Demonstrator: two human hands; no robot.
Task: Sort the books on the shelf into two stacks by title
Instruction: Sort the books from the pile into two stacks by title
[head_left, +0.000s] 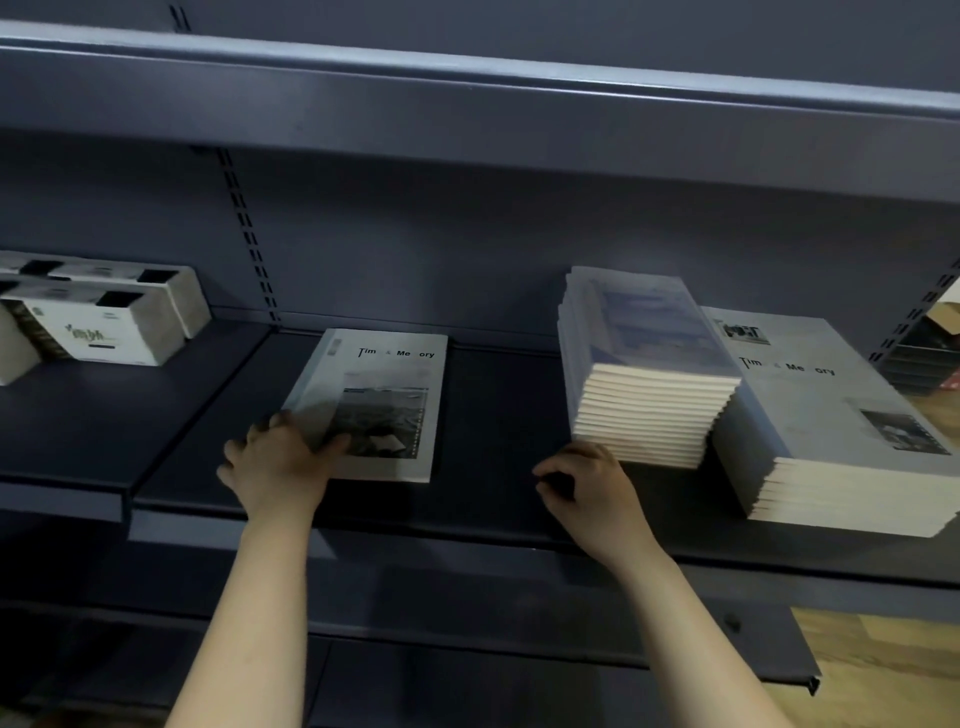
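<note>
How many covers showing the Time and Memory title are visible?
2: the lone book that the left hand holds, and the top of the rightmost stack. The middle stack has a blurred top; lower covers are hidden.

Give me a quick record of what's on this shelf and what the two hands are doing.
shelf: dark metal
single book: lies flat, cover reads Time & Memory
left hand: holds the single book's near left corner, thumb on cover
right hand: fingers loosely curled, empty, by the middle stack's base
middle stack: tall, bluish cover on top
right stack: lower, Time & Memory on top
white boxes: far left
</note>
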